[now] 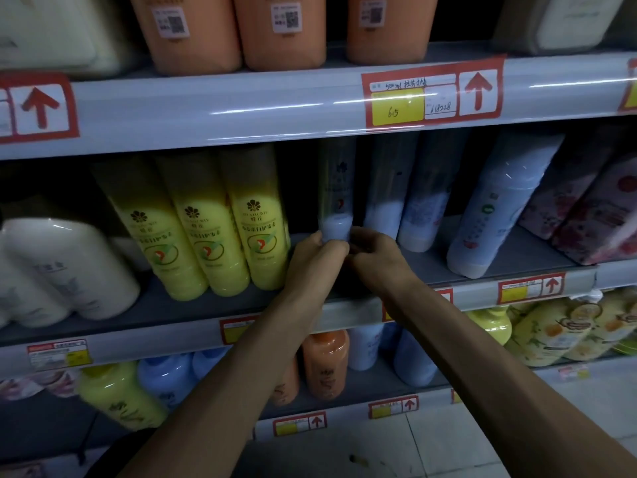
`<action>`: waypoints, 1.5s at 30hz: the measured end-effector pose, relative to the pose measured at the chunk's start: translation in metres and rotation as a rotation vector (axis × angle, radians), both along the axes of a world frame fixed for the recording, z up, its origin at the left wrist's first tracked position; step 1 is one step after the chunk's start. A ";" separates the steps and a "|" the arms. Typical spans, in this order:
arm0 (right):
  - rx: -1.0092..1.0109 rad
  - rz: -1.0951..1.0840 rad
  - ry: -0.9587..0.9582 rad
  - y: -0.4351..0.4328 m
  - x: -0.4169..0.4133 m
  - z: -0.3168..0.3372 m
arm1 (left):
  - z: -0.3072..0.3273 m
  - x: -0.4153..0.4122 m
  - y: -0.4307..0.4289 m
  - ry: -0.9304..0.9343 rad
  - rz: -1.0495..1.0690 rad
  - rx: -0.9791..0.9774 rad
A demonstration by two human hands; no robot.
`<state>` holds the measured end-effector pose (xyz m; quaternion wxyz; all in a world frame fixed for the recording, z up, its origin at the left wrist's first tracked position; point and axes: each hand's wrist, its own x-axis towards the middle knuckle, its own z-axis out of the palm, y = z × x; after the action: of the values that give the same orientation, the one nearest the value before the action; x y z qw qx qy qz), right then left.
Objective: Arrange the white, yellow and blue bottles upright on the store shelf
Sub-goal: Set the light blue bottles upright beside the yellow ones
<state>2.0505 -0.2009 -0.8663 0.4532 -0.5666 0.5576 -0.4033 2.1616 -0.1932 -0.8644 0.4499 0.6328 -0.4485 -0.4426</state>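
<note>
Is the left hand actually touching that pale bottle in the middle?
Touching. The head view shows the left hand pinching the base of the pale bottle, the right hand on its other side.

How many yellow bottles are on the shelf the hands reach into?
3 yellow bottles, side by side, left of the left hand: left, middle, right. More may hide behind.

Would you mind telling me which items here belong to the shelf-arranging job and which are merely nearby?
Part of the job: blue bottle, gripped at its base by left hand and right hand; yellow bottles; white bottles; other blue bottles.
Just nearby: orange bottles on the shelf above; floral packs; price tags.
</note>
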 end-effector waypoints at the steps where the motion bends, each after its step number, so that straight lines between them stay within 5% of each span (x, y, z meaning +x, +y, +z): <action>1: -0.002 0.000 0.002 0.000 0.000 0.000 | 0.000 0.000 0.000 0.006 -0.001 0.000; 10: 0.021 0.031 -0.039 0.008 -0.005 0.005 | 0.007 -0.004 0.012 -0.010 0.006 -0.015; 21: -0.272 -0.355 0.261 0.071 -0.090 0.027 | -0.002 -0.015 0.052 -0.456 -0.216 -0.354; 26: -0.353 -0.585 0.228 0.072 -0.124 0.033 | 0.001 -0.024 0.065 -0.223 -0.230 -0.346; 33: -0.259 -0.549 0.279 0.049 -0.126 0.021 | -0.002 -0.040 0.061 -0.163 -0.256 -0.372; 45: -0.379 -0.597 0.315 0.046 -0.130 0.012 | 0.016 -0.077 0.054 0.013 -0.331 -0.384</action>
<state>1.9207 -0.1544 -0.8545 0.1120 -0.5081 0.6763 -0.5213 2.0842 -0.1392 -0.8483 0.4860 0.4508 -0.6191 -0.4211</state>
